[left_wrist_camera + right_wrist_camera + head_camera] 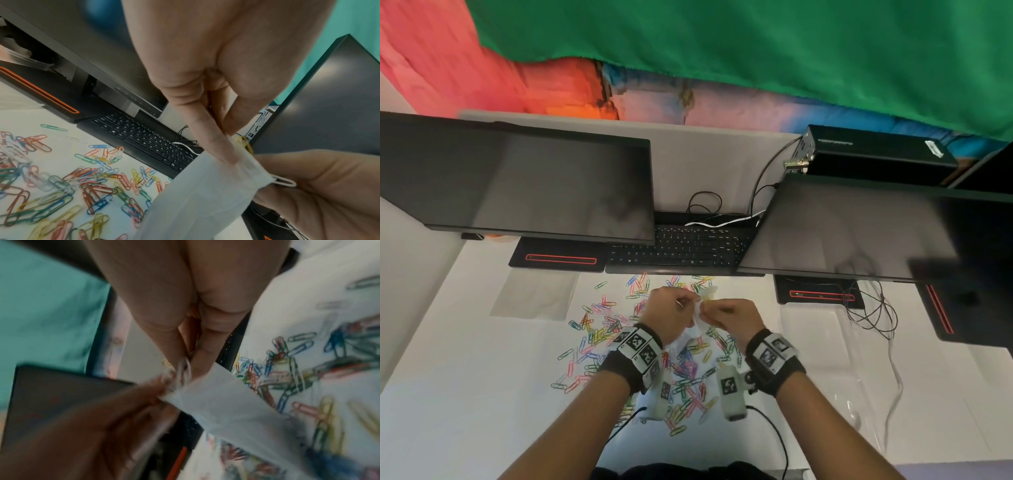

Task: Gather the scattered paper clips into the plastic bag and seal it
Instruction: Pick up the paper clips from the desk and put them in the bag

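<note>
- We hold the plastic bag (697,327) up off the bench (482,394), between our two hands, in the middle of the scene just near of the keyboard (681,248).
- Our left hand (666,310) pinches the bag's top edge; in the left wrist view thumb and forefinger (211,134) close on the film of the bag (205,194).
- Our right hand (736,317) pinches the same edge from the right and holds a white paper clip (284,181) at the bag's mouth; the right wrist view is blurred, so we cannot tell whether the clip is inside.
- The two hands are close together, almost touching, with the bag hanging down between the wrists.
- The scattered paper clips (599,329) lie on the bench beneath and around the hands, spread left, near and far of them, in many colours.
- A yellow clip (245,143) shows just past our left fingertips, at the bag's upper corner.
- Two dark monitors (534,185) stand far left and far right.
</note>
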